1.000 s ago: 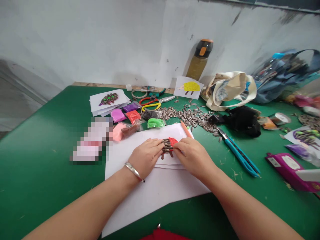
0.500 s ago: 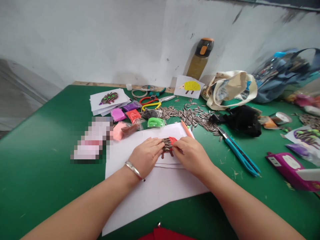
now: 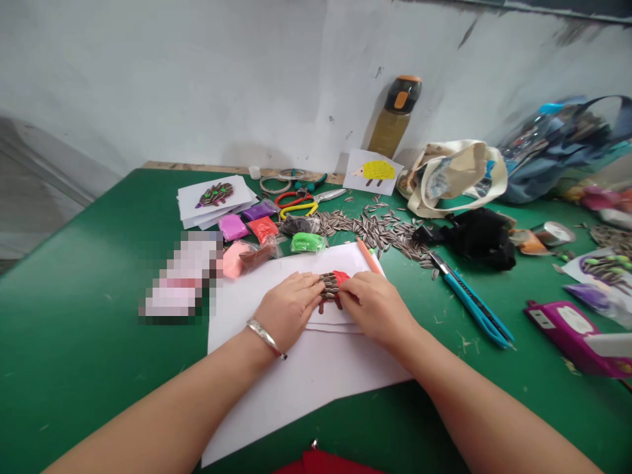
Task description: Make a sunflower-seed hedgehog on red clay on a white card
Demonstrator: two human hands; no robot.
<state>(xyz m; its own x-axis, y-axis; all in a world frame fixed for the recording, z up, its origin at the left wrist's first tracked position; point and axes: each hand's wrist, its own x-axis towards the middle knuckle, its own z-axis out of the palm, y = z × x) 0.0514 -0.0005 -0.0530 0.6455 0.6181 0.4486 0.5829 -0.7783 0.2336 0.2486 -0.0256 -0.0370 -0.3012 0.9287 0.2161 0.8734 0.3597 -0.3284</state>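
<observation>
The left hand (image 3: 289, 311) pressed flat against the sunflower seeds (image 3: 328, 287) while the right hand (image 3: 378, 309) narrowly pinched the red clay (image 3: 341, 277); hard pressing could dislodge seeds.

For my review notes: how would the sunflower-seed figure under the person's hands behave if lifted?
The sunflower-seed figure between the left hand and right hand looks fragile: seeds seem merely pressed into red clay, so some might shed. It is probably light. The white paper beneath would likely flex.

Scuffed white plaster wall (image 3: 172, 85) behind green-topped work table (image 3: 74, 342);
pale wood strip (image 3: 197, 164) along back edge; grey floor (image 3: 29, 204) left
</observation>
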